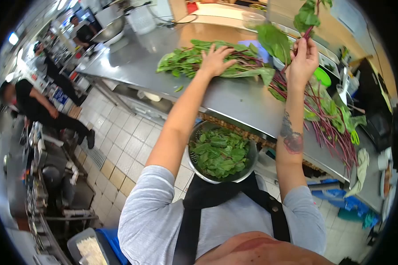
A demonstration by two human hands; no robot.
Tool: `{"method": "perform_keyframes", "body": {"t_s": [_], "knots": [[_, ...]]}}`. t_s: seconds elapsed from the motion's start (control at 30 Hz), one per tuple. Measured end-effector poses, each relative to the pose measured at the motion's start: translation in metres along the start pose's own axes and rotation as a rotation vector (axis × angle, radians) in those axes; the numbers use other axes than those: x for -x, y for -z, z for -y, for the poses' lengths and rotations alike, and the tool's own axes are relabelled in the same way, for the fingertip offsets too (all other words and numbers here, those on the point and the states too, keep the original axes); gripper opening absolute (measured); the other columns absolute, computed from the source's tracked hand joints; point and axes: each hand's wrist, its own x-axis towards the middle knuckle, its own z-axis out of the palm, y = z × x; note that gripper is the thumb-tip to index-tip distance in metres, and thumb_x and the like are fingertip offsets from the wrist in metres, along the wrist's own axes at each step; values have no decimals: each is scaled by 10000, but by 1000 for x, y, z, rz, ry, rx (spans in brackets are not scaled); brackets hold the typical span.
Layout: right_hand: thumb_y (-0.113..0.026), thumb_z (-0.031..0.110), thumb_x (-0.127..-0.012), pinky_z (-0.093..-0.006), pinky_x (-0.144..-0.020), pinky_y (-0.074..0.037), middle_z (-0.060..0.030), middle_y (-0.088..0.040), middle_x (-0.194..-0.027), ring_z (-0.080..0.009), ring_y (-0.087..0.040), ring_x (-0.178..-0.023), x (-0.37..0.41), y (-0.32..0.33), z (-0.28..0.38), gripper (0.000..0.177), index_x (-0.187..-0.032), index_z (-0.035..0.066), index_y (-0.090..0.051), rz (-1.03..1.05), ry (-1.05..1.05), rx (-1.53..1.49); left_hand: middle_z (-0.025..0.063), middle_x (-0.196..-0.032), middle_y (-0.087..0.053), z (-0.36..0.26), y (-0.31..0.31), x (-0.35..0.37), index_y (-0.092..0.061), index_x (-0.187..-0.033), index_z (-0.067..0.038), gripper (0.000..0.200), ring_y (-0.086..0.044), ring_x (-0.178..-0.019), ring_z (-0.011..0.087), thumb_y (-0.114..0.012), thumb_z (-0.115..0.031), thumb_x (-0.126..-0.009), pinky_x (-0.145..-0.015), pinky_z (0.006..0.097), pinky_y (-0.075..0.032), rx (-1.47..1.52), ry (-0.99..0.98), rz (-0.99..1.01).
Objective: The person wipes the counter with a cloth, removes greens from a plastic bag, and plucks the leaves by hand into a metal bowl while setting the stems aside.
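The left hand (214,62) lies spread on leafy greens (181,60). The right hand (303,59), raised, pinches a red-stemmed sprig (306,19) that extends above it. Red stems (331,130) lie below and right of that hand; a colander (253,157) of leaves (221,154) sits below both.

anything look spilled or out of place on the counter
Only minor things: a small green scrap lies loose on the metal counter, apart from the leafy pile, and a pale cloth lies crumpled by the edge near the red stems. No clear spill shows.
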Motion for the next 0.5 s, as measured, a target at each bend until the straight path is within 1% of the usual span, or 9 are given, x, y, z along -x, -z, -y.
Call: {"method": "perform_keyframes", "body": {"t_s": [0.03,0.13,0.23,0.27,0.37,0.4,0.5], "knots": [[-600,102,-952,-179,-545,-427,-7,-615,-841,-51,-541,-688,-6,2,10,157,-1082,15,-611,-1,117,-60,-11,-1475,-416,-1,0,-1,-471,-1381,-298,593,-270,-1413,369,-492,-626,-887,-1052,736,-190,-20,-23,3],[-606,118,-952,-196,-605,-470,-25,-637,-866,-74,-587,-724,-22,17,30,167,-1081,13,-614,28,93,-143,-14,-1468,-421,4,-9,-4,-475,-1372,-315,563,-282,-1407,365,-484,-616,-896,-1047,741,-194,-66,-42,-27],[-580,155,-972,-252,-707,-519,-53,-635,-926,-122,-617,-833,-22,37,20,224,-1138,5,-583,205,-226,-213,-11,-1474,-410,8,-15,-6,-478,-1369,-316,544,-286,-1405,358,-480,-601,-905,-1041,747,-192,-137,-84,-94],[-568,172,-979,-261,-730,-524,-52,-638,-938,-134,-620,-837,-16,36,11,252,-1163,-1,-572,231,-317,-243,28,-1502,-364,6,-15,-8,-472,-1374,-321,535,-249,-1418,361,-482,-586,-909,-1049,749,-165,-184,-87,-99],[-564,170,-980,-252,-743,-518,-46,-636,-948,-127,-615,-847,-5,26,-5,259,-1175,0,-575,343,-565,-310,76,-1524,-314,-4,-5,-6,-481,-1369,-331,534,-197,-1435,368,-487,-591,-903,-1055,751,-132,-398,-98,-203],[-560,182,-984,-238,-751,-511,-38,-627,-947,-112,-607,-860,-3,28,-8,276,-1186,-5,-576,451,-631,-324,101,-1530,-289,-10,-2,-3,-501,-1358,-288,514,-175,-1439,371,-561,-500,-893,-1064,744,-112,-372,-106,-227],[-562,160,-978,-219,-750,-513,-29,-626,-886,-99,-603,-824,9,18,-9,239,-1139,-9,-610,593,-766,-316,97,-1527,-287,-28,22,13,-529,-1329,-209,471,-192,-1428,373,-619,-310,-878,-1067,741,-103,-98,-296,-343]]}}
